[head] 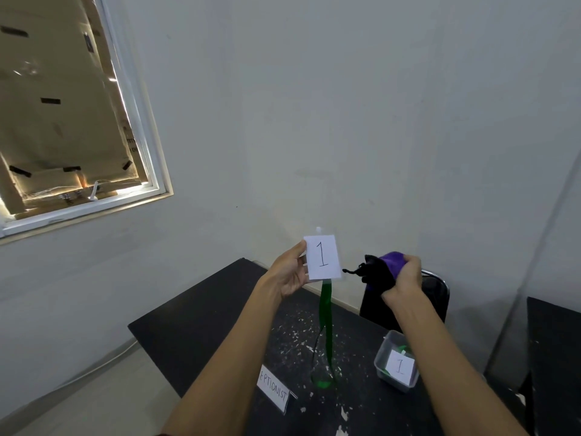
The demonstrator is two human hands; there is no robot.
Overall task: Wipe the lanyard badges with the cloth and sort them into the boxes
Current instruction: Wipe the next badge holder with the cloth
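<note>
My left hand (290, 272) holds up a white badge (323, 258) marked "1" by its left edge, raised in front of the wall. Its green lanyard (326, 328) hangs down to the black table (195, 325). My right hand (404, 280) grips a bunched purple and black cloth (382, 272) just right of the badge, apart from it. A clear plastic box (396, 361) labelled "1" sits on the table under my right forearm, with something green inside.
A "RECEPTIONIST" sign (274, 390) stands near the table's front. A black chair (434, 294) is behind the table by the wall. A covered window (69, 114) is at the left. Another dark tabletop (553, 357) lies at the right.
</note>
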